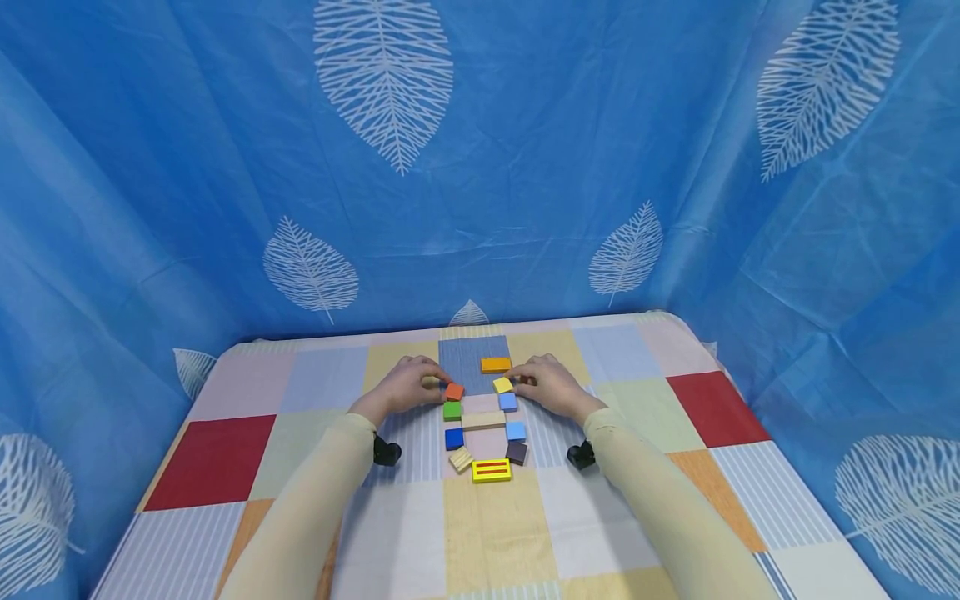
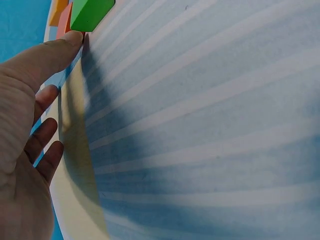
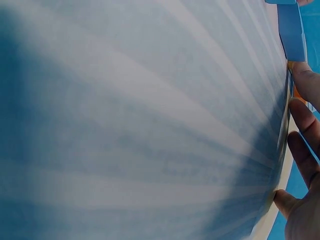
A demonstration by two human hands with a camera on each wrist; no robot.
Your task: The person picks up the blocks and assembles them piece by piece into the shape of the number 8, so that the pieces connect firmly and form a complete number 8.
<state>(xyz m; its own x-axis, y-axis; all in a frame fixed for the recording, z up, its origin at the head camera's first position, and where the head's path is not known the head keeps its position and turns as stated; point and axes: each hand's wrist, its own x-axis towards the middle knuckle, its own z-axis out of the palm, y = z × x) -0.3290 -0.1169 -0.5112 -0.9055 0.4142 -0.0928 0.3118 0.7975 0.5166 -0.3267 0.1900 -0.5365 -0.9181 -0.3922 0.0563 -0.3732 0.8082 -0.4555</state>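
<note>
In the head view my left hand (image 1: 405,386) is at a red-orange block (image 1: 454,392), its thumb and forefinger pinching the block's outer side. The left wrist view shows the thumb (image 2: 70,42) against that block, just beyond a green block (image 2: 92,14); the forefinger's contact is hidden there. Opposite, my right hand (image 1: 551,385) pinches a small yellow block (image 1: 502,385) between thumb and forefinger. In the right wrist view a blue block (image 3: 291,32) hides most of the yellow one. Both blocks rest on the cloth.
Blocks form a ring: an orange block (image 1: 495,365) behind, light blue (image 1: 516,431) and dark (image 1: 517,452) ones right, dark blue (image 1: 453,439) and plain wooden (image 1: 461,459) ones left, a yellow striped block (image 1: 491,471) in front. A wooden bar (image 1: 483,421) crosses the middle. Blue curtains (image 1: 480,167) surround the table.
</note>
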